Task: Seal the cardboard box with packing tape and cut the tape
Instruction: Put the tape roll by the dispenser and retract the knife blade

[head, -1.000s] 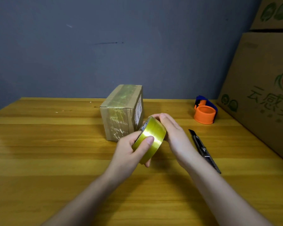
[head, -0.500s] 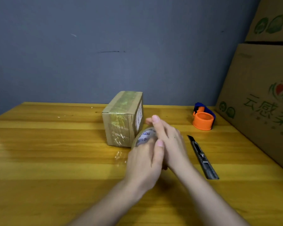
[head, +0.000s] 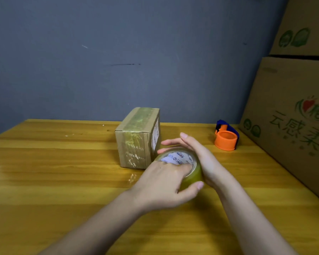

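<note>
Yellowish packing tape roll [head: 180, 165] sits gripped by the left hand [head: 162, 183], right hand [head: 195, 155] flat-fingered against it, apparently hunting its end.

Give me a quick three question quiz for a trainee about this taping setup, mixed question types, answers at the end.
1. True or false: the left hand grips the tape roll.
2. Which side of the cardboard box does the orange dispenser sit on: A near left, B far right, C on top?
3. Fill in: the right hand rests against the roll with fingers ____.

Key: 1 true; 2 B; 3 straight.
</note>
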The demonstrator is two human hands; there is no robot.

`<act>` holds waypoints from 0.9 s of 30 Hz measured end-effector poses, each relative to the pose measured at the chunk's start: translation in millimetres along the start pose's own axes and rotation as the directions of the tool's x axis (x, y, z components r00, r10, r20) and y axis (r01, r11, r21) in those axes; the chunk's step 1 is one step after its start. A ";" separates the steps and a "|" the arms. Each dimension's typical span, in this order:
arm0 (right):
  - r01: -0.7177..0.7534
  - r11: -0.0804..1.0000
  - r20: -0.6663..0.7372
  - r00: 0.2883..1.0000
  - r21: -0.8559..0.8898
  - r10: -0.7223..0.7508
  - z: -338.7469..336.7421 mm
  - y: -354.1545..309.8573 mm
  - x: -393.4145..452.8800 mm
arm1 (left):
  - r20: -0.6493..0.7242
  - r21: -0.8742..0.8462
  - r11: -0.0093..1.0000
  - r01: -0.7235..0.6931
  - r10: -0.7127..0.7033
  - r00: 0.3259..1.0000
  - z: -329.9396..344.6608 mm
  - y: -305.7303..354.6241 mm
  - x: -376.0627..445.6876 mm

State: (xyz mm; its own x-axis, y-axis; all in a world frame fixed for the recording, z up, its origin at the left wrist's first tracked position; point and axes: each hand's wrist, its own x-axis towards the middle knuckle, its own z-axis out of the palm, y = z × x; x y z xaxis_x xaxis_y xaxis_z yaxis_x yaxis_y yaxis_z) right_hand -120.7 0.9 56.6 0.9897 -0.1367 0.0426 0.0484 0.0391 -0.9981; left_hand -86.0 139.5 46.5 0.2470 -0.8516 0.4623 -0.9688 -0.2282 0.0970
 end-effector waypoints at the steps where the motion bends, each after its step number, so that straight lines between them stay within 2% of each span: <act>1: 0.007 1.000 -0.043 0.999 0.016 -0.006 1.5 1.5 1.0 | 0.011 0.000 1.000 0.000 0.000 1.000 -2.0 -1.2 0.5; 3: 0.033 0.999 -0.141 0.990 0.031 -0.028 4.8 4.2 3.9 | 0.027 -0.026 0.999 0.024 -0.023 0.999 -4.0 -4.7 1.0; 5: 0.026 0.999 -0.175 0.984 0.045 -0.018 7.6 3.3 5.2 | 0.018 -0.035 0.998 0.056 -0.055 0.998 -1.9 -7.0 -0.4; 7: -0.008 0.999 -0.170 0.985 0.054 0.017 9.8 3.9 5.4 | 0.013 -0.028 0.997 0.072 -0.072 0.997 1.1 -6.5 -2.4; 11: -0.126 0.992 -0.105 0.986 0.026 0.128 7.9 7.8 2.9 | 0.092 -0.086 0.985 0.151 -0.143 0.985 7.3 -5.9 -6.8; 13: -0.173 0.985 -0.062 0.983 0.007 0.173 4.0 8.1 1.3 | 0.120 -0.096 0.984 0.148 -0.136 0.983 6.9 -6.0 -6.8; 15: -0.179 0.984 -0.043 0.983 0.013 0.179 -0.4 9.4 0.0 | 0.150 -0.122 0.985 0.121 -0.102 0.983 6.2 -4.2 -4.8; 18: -0.126 0.991 -0.077 0.989 0.045 0.130 -5.5 11.4 0.9 | 0.154 -0.125 0.987 0.104 -0.084 0.984 6.2 -2.7 2.2; 21: -0.133 0.989 -0.096 0.986 0.061 0.139 -16.1 11.1 6.2 | 0.163 -0.089 0.991 0.103 -0.087 0.983 8.8 -2.4 14.6; 25: -0.111 0.961 -0.237 0.956 0.252 0.173 -43.3 5.7 21.7 | 0.145 -0.027 0.998 0.061 -0.056 0.988 12.7 -7.5 39.1; 26: -0.080 0.969 -0.294 0.944 0.233 0.148 -50.9 3.8 26.4 | 0.147 -0.030 0.996 0.082 -0.077 0.986 13.5 -9.0 45.5; 27: -0.053 0.991 -0.358 0.929 0.127 0.096 -59.7 2.5 30.8 | 0.149 -0.047 0.992 0.120 -0.112 0.983 14.5 -10.8 52.3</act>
State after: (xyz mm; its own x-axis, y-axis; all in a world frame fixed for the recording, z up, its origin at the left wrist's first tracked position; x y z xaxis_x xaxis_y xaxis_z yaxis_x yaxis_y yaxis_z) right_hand -98.1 -62.3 52.6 0.8757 -0.4774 -0.0721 0.0125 0.1715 -0.9851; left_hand -62.3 90.6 56.8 0.3544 -0.8815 0.3121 -0.9321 -0.3065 0.1929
